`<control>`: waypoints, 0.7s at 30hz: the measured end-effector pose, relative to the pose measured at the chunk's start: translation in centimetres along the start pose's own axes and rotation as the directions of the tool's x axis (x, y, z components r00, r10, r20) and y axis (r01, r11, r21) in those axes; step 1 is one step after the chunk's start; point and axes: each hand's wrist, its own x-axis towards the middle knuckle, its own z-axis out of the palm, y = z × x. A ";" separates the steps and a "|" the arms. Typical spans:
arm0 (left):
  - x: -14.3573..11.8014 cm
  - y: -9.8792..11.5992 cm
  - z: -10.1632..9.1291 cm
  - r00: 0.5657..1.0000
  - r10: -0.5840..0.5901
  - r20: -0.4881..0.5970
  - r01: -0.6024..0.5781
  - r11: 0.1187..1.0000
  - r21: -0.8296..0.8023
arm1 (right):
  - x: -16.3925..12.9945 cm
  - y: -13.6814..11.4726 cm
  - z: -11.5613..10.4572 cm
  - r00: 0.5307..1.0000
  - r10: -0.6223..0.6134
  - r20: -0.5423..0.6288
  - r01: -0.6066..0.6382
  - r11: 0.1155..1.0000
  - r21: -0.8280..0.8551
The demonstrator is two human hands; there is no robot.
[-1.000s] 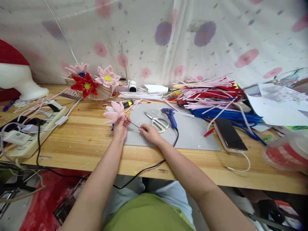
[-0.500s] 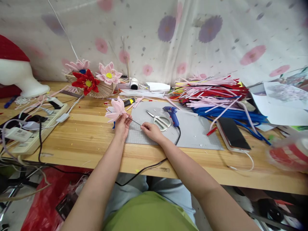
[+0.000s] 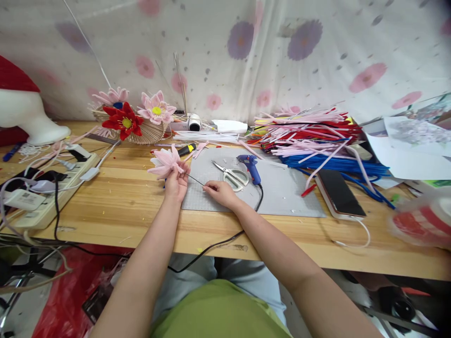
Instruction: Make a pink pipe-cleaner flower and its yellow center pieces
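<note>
A flowered curtain (image 3: 246, 56) hangs behind the wooden table (image 3: 116, 206), where a grey cutting mat (image 3: 282, 197) lies. At the mat's left edge the left hand (image 3: 175, 180) grips a pink flower (image 3: 164, 163); the right hand (image 3: 220, 193) pinches its thin dark wire stem (image 3: 196, 180) over the mat. Scissors (image 3: 230, 174) (beside a blue glue gun (image 3: 250, 166)) lie on the mat just beyond.

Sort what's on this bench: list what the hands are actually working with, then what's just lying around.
In hand:
- pink flower, held by the left hand
- thin wire, pinched by the right hand

Lying about:
- scissors
- blue glue gun
- phone
- pipe cleaner pile
- power strip
- finished flowers
</note>
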 end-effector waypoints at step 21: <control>-0.3 1.2 0.4 0.991 -0.118 -0.061 0.105 0.978 -0.179 | 0.0 0.2 0.1 0.999 0.048 -0.003 -0.048 0.995 0.082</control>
